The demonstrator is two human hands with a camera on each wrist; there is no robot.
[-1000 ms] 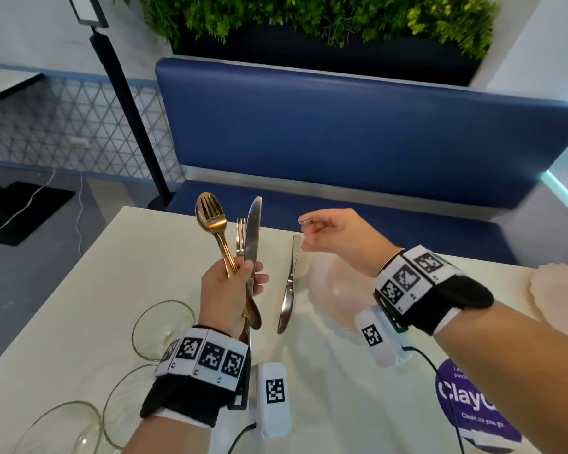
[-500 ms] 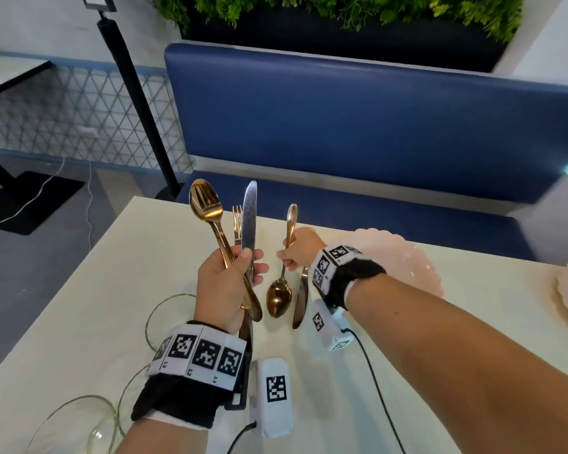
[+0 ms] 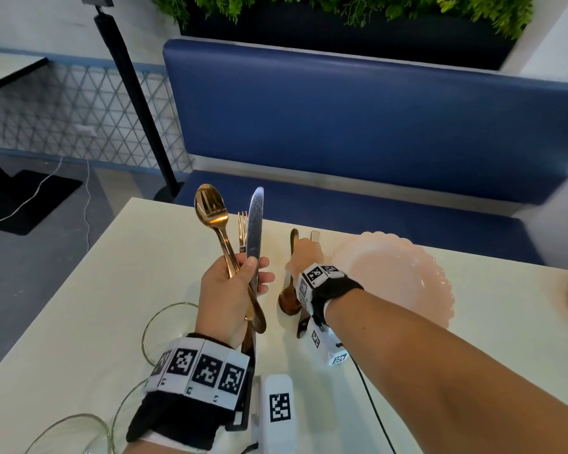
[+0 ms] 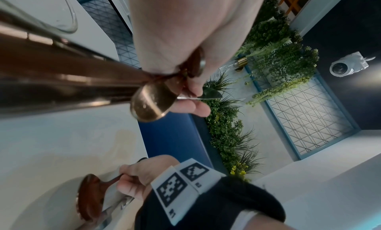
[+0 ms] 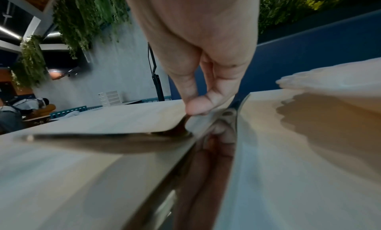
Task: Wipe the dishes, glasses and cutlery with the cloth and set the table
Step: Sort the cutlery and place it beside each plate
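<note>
- Gripping upright gold spoon (image 3: 210, 208), fork (image 3: 242, 229) and silver knife (image 3: 255, 221) in left hand (image 3: 225, 296), above tabletop (image 3: 79, 306).
- Pinching second gold spoon (image 3: 289, 301) with right hand (image 3: 304, 257), beside second knife (image 3: 303, 324) and pink plate (image 3: 394, 276).

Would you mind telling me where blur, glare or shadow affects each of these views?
Head view: sharp in the centre, glare on the silver knife blade, right edge smeared. Left wrist view: the copper-coloured cutlery handles fill the near field, badly blurred. Right wrist view: the beige tabletop streaks in the foreground, and the scalloped pink plate casts a soft brown shadow.
</note>
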